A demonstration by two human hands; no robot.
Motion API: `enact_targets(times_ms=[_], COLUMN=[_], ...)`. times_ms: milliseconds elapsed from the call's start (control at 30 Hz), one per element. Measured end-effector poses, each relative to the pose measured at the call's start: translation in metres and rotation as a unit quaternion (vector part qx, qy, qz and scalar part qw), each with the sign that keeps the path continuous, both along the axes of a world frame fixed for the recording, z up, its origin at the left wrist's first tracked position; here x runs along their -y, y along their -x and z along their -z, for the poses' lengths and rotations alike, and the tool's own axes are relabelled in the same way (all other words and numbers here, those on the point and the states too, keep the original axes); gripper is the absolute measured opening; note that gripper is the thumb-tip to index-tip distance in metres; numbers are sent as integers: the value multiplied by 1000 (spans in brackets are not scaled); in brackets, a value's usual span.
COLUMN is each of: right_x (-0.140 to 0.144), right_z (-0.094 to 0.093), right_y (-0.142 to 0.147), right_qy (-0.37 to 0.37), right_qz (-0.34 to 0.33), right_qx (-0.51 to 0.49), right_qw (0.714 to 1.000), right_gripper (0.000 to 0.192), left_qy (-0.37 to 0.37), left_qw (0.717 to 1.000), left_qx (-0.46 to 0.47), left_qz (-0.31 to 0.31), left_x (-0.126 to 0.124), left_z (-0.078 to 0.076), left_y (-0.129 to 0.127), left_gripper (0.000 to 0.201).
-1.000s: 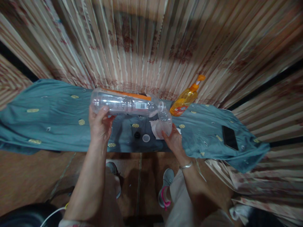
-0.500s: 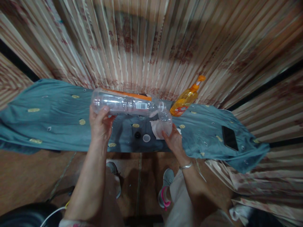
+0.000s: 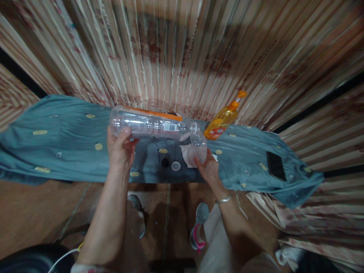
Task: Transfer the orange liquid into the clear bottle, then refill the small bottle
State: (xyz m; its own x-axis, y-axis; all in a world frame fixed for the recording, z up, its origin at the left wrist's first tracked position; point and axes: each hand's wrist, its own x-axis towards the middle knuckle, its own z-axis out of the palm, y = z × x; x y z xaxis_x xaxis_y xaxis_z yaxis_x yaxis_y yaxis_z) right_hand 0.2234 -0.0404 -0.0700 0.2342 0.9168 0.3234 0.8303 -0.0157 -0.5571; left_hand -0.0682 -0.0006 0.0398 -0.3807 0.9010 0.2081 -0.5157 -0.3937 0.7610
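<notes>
My left hand (image 3: 121, 151) is closed round the base end of a large clear plastic bottle (image 3: 139, 125) with an orange-edged label. The bottle lies nearly level in the air, its neck towards the right. My right hand (image 3: 209, 167) grips a small clear plastic bottle (image 3: 199, 146), tilted with its top against the large bottle's mouth. Whether any liquid passes between them I cannot tell. Below them on the cloth are a black cap (image 3: 165, 162) and a white round lid (image 3: 176, 166). White paper (image 3: 186, 154) lies partly behind the small bottle.
An orange pump bottle of soap (image 3: 220, 123) stands right of the two bottles. A black phone (image 3: 275, 166) lies near the right end of the teal cloth (image 3: 76, 151). A pleated curtain (image 3: 170, 57) hangs behind the narrow covered surface.
</notes>
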Motion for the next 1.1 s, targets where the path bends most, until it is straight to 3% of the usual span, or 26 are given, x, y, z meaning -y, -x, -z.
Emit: enact_targets(times_ms=[333, 1100], right_x=[0, 1], right_z=[0, -3], right_y=[1, 0], right_qy=[-1, 3], right_qz=[4, -2], right_qx=[-1, -4], right_qw=[1000, 1000], right_gripper=[67, 66], left_qy=[10, 13], left_qw=[1000, 1000], left_qx=[18, 11], left_qz=[-8, -14], left_x=[2, 3], left_z=[-5, -5], left_y=[-3, -4], left_gripper=[47, 40])
